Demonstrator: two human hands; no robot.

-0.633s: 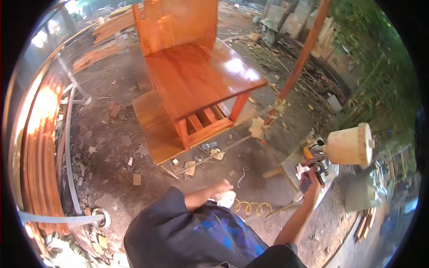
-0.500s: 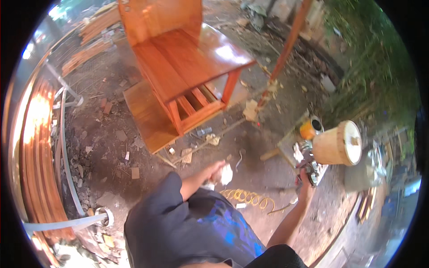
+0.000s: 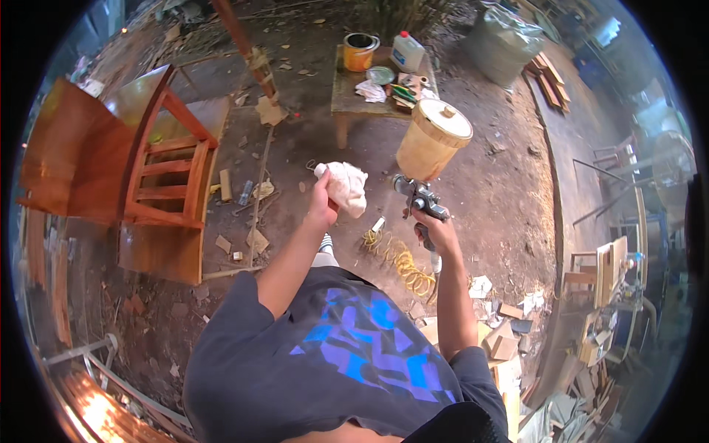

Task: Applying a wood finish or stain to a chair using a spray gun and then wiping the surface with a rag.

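My left hand [image 3: 323, 201] is closed round a crumpled white cloth [image 3: 347, 190], held out in front of my dark shirt. My right hand [image 3: 434, 232] grips the handle of a metal spray gun [image 3: 420, 198]; a large pale plastic cup with a lid [image 3: 432, 140] sits on top of it. A yellow coiled hose [image 3: 402, 262] lies below the gun. Beyond my hands, a low wooden table [image 3: 377, 108] bears an open orange can [image 3: 358, 60], a white jug [image 3: 406, 54] and small items. A reddish varnished wooden chair [image 3: 88, 170] stands to my left.
An upright wooden post [image 3: 236, 37] stands at the back. A large sack [image 3: 502, 44] and stacked boards [image 3: 550, 85] are at upper right. Wood scraps [image 3: 502, 347] lie by my right side. Wooden furniture pieces [image 3: 613, 266] line the right; bright planks [image 3: 96, 406] lie at lower left.
My view has swung rightward, so the chair has shifted to the left and the table is now central. My left hand has risen with the cloth; the gun stays in my right hand.
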